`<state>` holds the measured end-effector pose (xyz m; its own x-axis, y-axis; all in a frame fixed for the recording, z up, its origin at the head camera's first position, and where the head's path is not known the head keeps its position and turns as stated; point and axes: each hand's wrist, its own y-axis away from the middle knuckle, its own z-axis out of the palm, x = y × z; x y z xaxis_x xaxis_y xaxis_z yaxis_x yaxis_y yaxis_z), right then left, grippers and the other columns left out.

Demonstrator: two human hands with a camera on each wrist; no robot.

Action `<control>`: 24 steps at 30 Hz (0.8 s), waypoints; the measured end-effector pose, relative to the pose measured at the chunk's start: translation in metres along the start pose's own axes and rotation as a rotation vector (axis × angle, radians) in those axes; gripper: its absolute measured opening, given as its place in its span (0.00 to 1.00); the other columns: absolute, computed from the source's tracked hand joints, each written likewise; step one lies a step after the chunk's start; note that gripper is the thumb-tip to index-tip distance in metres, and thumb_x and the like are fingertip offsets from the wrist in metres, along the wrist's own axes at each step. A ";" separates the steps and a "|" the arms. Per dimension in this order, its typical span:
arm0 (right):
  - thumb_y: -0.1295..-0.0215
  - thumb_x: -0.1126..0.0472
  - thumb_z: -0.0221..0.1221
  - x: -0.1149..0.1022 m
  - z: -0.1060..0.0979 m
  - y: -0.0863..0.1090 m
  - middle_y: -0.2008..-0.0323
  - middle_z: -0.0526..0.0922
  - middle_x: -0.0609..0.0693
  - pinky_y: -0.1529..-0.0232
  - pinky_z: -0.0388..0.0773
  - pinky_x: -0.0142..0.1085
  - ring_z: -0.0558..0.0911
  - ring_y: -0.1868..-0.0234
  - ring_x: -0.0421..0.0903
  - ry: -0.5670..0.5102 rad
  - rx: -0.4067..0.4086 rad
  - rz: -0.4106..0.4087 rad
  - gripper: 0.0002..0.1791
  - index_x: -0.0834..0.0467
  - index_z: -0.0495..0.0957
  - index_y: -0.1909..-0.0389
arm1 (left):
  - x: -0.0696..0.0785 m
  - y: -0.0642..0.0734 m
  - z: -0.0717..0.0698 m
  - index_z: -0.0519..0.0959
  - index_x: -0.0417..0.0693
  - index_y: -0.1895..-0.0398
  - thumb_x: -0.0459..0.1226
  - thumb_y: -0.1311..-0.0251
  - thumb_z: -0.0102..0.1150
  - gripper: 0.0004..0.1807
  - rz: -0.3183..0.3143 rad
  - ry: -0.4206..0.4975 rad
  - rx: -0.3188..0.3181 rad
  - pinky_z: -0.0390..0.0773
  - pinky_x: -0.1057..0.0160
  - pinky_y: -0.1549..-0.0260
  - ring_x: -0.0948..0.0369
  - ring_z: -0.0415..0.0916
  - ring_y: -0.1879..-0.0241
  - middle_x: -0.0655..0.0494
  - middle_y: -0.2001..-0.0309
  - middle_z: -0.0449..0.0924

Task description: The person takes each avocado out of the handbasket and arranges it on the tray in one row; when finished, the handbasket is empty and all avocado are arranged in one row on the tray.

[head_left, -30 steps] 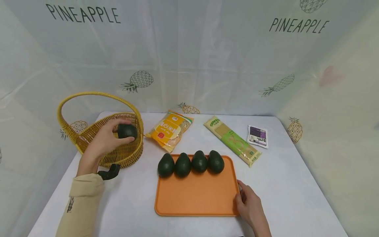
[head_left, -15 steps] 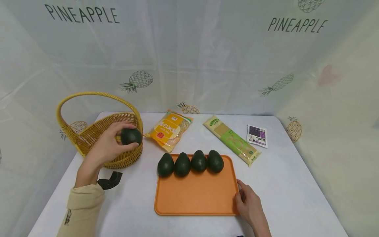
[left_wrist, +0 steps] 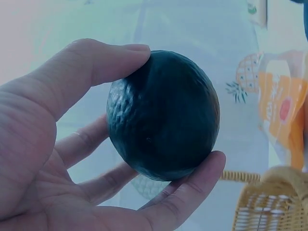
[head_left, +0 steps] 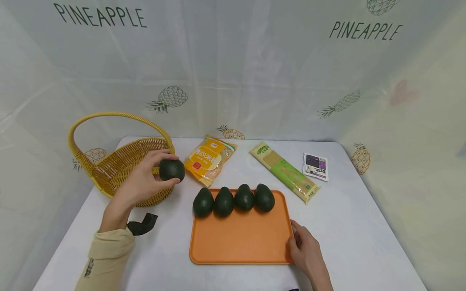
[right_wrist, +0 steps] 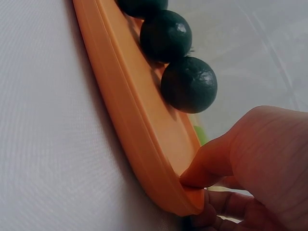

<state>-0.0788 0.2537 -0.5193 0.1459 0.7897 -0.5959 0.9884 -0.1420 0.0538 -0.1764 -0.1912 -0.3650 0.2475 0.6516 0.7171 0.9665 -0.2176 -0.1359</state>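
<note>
My left hand [head_left: 147,180] grips a dark green avocado [head_left: 172,170] between thumb and fingers, just right of the wicker basket's [head_left: 120,161] rim. In the left wrist view the avocado [left_wrist: 163,115] shows its bumpy skin, with the thumb on one side and fingertips on the other. Several more avocados [head_left: 223,202] stand in a row along the back of the orange tray [head_left: 240,244]. My right hand [head_left: 308,252] pinches the tray's right edge near its front corner. In the right wrist view the thumb lies inside the tray's rim [right_wrist: 139,120], the fingers outside it.
Behind the tray lie a yellow grain packet [head_left: 210,159] and a long green noodle packet [head_left: 285,171]. A small white and purple sachet [head_left: 316,167] is at the back right. The basket's tall handle [head_left: 120,114] arches over its opening. A printed curtain [head_left: 233,60] hangs behind the table.
My left hand has carried the avocado out from over the basket, to the right and slightly toward me. The right hand stays at the tray's edge.
</note>
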 end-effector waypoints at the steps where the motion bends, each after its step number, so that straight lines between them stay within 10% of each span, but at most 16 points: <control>1: 0.29 0.70 0.59 0.000 0.000 0.000 0.68 0.77 0.48 0.70 0.66 0.31 0.70 0.70 0.40 -0.001 0.000 0.000 0.27 0.65 0.76 0.29 | 0.002 0.000 0.001 0.79 0.45 0.34 0.35 0.41 0.79 0.31 0.009 0.002 0.000 0.88 0.52 0.48 0.38 0.75 0.36 0.40 0.22 0.63; 8: 0.29 0.69 0.58 0.001 0.001 -0.001 0.67 0.77 0.48 0.69 0.66 0.32 0.70 0.69 0.40 -0.007 -0.014 0.007 0.28 0.65 0.76 0.28 | 0.013 -0.002 0.015 0.81 0.47 0.35 0.37 0.41 0.79 0.30 0.061 -0.029 0.003 0.78 0.34 0.35 0.36 0.69 0.27 0.40 0.22 0.65; 16: 0.28 0.69 0.58 0.000 0.001 -0.001 0.67 0.76 0.48 0.69 0.65 0.32 0.70 0.69 0.40 -0.007 -0.014 0.014 0.28 0.65 0.75 0.27 | 0.020 -0.010 0.030 0.82 0.45 0.38 0.36 0.44 0.81 0.29 0.092 -0.011 -0.016 0.85 0.62 0.57 0.38 0.76 0.35 0.38 0.24 0.67; 24: 0.28 0.69 0.58 0.000 0.001 0.000 0.68 0.75 0.48 0.70 0.64 0.32 0.69 0.70 0.40 -0.013 -0.005 0.011 0.28 0.65 0.75 0.28 | 0.029 -0.016 0.051 0.81 0.43 0.37 0.34 0.43 0.80 0.30 0.166 0.035 -0.027 0.89 0.48 0.53 0.39 0.76 0.34 0.39 0.25 0.68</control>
<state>-0.0791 0.2528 -0.5201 0.1562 0.7805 -0.6053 0.9870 -0.1475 0.0645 -0.1814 -0.1320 -0.3768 0.4007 0.5792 0.7100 0.9103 -0.3399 -0.2364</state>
